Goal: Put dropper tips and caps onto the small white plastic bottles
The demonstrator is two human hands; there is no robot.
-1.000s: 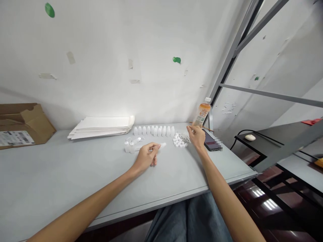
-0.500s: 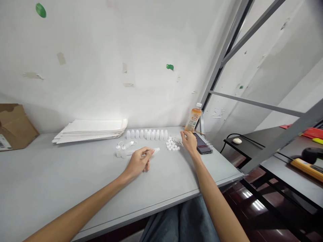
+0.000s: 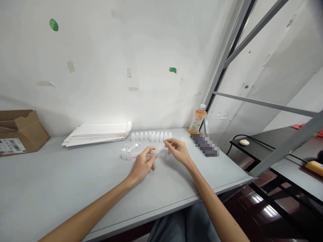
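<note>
The left hand (image 3: 142, 164) pinches a small translucent white plastic bottle (image 3: 157, 150), held tilted in the air over the middle of the surface (image 3: 63, 178); its fingers (image 3: 152, 157) are closed narrow around the body; the right hand (image 3: 178, 151) is just beside the bottle's far end, its fingers (image 3: 168, 144) drawn narrow; cannot tell whether they grip the bottle or something small, as the fingertips are blurred and the pale plastic blends into them; held between both hands, the bottle looks placed so both can reach it; behind them, a row of upright white bottles (image 3: 151, 136) runs along the back of the surface, apparently lined up to stay clear of the hands; lower left of that row, two more upright bottles (image 3: 126, 154) stand beside a clear plastic piece (image 3: 133, 146), its shape hard to make out; a pale heap of small parts (image 3: 186, 141) is washed out and partly hidden behind the right hand; further right, a phone (image 3: 205, 145) is pixelated over, its screen unreadable; an orange-labelled drink bottle (image 3: 198, 119) stands behind it; upper left, a stack of white paper (image 3: 97, 133) lies against the wall; a cardboard box (image 3: 17, 132) is cut off by the left edge.
</note>
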